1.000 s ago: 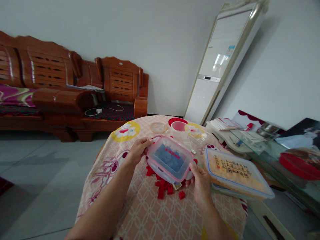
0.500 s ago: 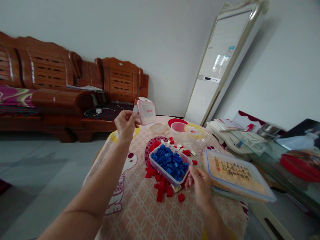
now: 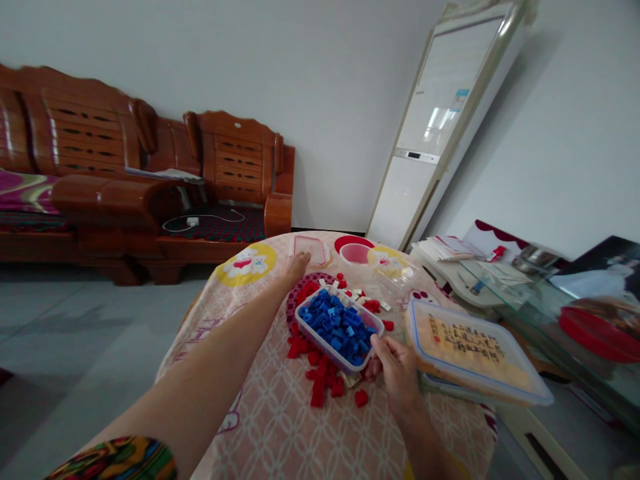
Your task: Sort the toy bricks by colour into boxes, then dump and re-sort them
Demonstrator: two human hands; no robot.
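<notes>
A clear plastic container (image 3: 320, 339) filled with blue toy bricks (image 3: 337, 323) stands on the cloth-covered table. My right hand (image 3: 396, 365) pinches its near right corner with thumb and fingers. Farther off, my left hand (image 3: 297, 268) reaches forward, its fingers stretched out at the near edge of a pink-rimmed lid (image 3: 310, 248). That lid lies flat at the back of the table, its near edge partly hidden by the hand. Loose red bricks (image 3: 325, 380) spread around the container, with white bricks (image 3: 356, 293) mostly behind it.
A pink bowl (image 3: 356, 253) and a red round lid (image 3: 345, 243) are at the back. A clear tray (image 3: 397, 277) lies in front of them. A large blue-rimmed box (image 3: 470, 350) occupies the right side. Beyond it is a glass-topped stand (image 3: 520, 303). Wooden seating (image 3: 235, 173) stands behind left.
My left hand has moved forward and right, lowering the pink-rimmed lid from upright in the air to flat on the table. My right hand stays at the container's corner.
</notes>
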